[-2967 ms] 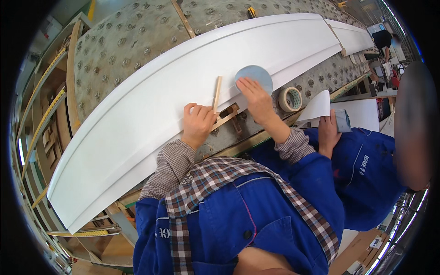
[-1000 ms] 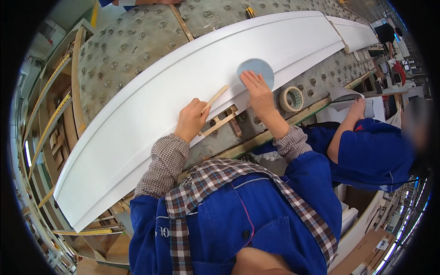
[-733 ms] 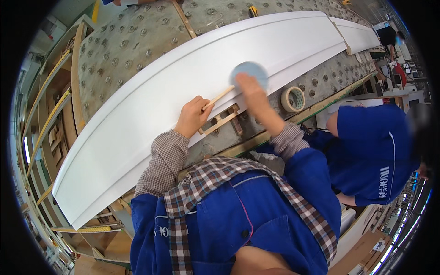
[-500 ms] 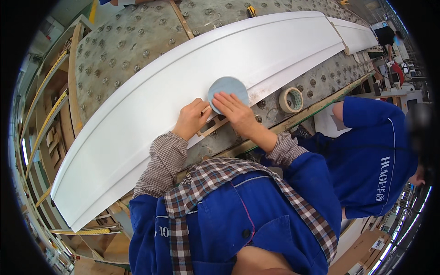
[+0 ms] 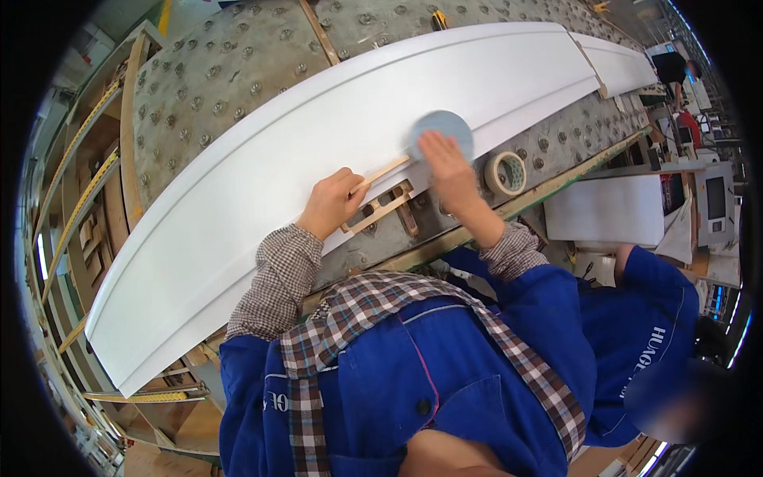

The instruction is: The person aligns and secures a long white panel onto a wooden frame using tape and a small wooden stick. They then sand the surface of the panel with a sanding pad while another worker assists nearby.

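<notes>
A long, curved white panel point(image 5: 238, 183) lies across the table before me. My left hand point(image 5: 328, 207) is closed at the panel's near edge, pinching one end of a thin pale wooden strip point(image 5: 387, 172). My right hand point(image 5: 459, 181), smeared by motion, has its fingers laid on a round grey-blue sanding disc point(image 5: 442, 124) beyond the strip's far end. It carries the disc along; the thumb is hidden. Between my hands, a slotted pale wooden piece point(image 5: 385, 209) sits against the panel's near edge.
A roll of masking tape point(image 5: 517, 172) stands right of my right hand. The metal table point(image 5: 262, 67) is covered with small raised rollers. A yellow-black tool point(image 5: 439, 21) lies beyond the panel. A co-worker in blue point(image 5: 636, 318) is close on my right.
My right hand and the sanding disc have moved right and away, exposing the wooden strip and slotted piece. My left hand stays nearly in place. The co-worker has shifted lower in view.
</notes>
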A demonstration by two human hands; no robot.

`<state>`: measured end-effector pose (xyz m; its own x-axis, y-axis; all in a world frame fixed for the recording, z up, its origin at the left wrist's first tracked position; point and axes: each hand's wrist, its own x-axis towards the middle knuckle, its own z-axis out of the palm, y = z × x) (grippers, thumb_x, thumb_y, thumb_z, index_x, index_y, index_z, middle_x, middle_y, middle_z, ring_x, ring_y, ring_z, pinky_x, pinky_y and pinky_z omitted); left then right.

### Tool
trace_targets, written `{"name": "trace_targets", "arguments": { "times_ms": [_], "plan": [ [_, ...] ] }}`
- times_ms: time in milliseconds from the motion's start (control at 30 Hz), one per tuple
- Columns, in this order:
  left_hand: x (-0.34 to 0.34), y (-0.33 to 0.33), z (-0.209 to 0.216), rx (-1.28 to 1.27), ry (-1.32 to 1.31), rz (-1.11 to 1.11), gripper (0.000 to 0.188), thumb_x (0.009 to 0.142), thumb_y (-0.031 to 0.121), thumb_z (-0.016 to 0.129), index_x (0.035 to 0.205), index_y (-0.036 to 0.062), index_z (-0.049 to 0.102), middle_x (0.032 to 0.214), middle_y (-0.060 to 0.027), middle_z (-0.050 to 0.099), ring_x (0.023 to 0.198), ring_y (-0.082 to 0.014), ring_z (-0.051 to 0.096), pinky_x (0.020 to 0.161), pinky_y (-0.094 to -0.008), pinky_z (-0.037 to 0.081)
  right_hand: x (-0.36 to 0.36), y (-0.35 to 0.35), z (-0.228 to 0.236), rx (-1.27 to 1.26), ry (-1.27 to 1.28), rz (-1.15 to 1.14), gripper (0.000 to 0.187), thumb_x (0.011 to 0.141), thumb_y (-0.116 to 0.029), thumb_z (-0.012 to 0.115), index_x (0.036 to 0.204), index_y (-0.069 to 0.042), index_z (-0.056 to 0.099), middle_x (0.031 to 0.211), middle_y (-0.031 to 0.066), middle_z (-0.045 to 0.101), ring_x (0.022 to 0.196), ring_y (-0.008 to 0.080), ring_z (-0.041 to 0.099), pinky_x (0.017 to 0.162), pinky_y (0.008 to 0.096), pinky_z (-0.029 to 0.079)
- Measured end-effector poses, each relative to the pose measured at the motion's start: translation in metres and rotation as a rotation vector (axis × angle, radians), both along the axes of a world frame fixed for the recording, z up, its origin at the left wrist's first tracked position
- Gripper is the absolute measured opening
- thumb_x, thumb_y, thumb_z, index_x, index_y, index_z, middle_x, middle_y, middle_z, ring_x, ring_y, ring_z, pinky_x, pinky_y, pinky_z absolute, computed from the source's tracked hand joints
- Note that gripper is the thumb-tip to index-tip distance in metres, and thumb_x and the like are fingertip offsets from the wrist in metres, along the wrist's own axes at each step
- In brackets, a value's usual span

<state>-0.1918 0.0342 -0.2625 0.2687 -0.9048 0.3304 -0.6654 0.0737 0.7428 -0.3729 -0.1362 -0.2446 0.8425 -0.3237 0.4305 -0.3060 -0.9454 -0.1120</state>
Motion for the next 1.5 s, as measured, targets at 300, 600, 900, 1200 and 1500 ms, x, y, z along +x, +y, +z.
{"name": "trace_targets", "arguments": {
  "times_ms": [300,600,900,1200,1500],
  "plan": [
    [0.004,-0.005,0.004,-0.006,0.014,0.000,0.011,0.081,0.010,0.066,0.084,-0.0002,0.065,0.070,-0.0094,0.057,0.056,-0.0200,0.055,0.051,-0.0306,0.044,0.007,0.010,0.002,0.022,-0.034,0.079,0.044,0.079,-0.002,0.051,0.123,-0.001,0.053,0.128,0.0148,0.053,0.119,0.0285,0.051,0.103,0.0449,0.036],
    [0.004,-0.004,0.003,-0.038,0.015,0.018,0.010,0.080,0.009,0.066,0.084,-0.0001,0.065,0.071,-0.0093,0.057,0.055,-0.0204,0.055,0.051,-0.0304,0.044,0.034,0.080,-0.021,0.101,-0.168,0.067,0.045,0.077,-0.003,0.053,0.122,0.002,0.053,0.124,0.0182,0.056,0.117,0.0338,0.052,0.101,0.0487,0.037],
    [0.003,-0.003,0.003,-0.045,0.026,0.014,0.010,0.081,0.009,0.066,0.083,-0.0003,0.064,0.070,-0.0092,0.057,0.055,-0.0201,0.055,0.050,-0.0306,0.044,0.020,0.062,-0.014,0.065,-0.113,0.179,0.042,0.077,-0.004,0.054,0.118,0.003,0.055,0.120,0.0172,0.058,0.116,0.0325,0.053,0.103,0.0501,0.034],
    [0.001,-0.004,0.003,-0.059,-0.007,0.020,0.010,0.080,0.009,0.066,0.082,-0.0005,0.064,0.069,-0.0092,0.056,0.054,-0.0212,0.055,0.050,-0.0312,0.044,0.013,0.045,-0.016,0.106,-0.100,0.049,0.042,0.080,-0.007,0.051,0.122,-0.001,0.055,0.124,0.0146,0.057,0.118,0.0313,0.052,0.104,0.0497,0.034],
    [-0.001,-0.005,0.004,-0.043,0.020,0.027,0.009,0.079,0.008,0.066,0.081,-0.0002,0.064,0.068,-0.0088,0.056,0.053,-0.0204,0.055,0.049,-0.0306,0.044,0.018,0.033,-0.007,0.064,-0.046,-0.026,0.043,0.079,-0.005,0.049,0.121,-0.001,0.055,0.124,0.0148,0.057,0.117,0.0300,0.052,0.104,0.0483,0.034]
  ]
}}
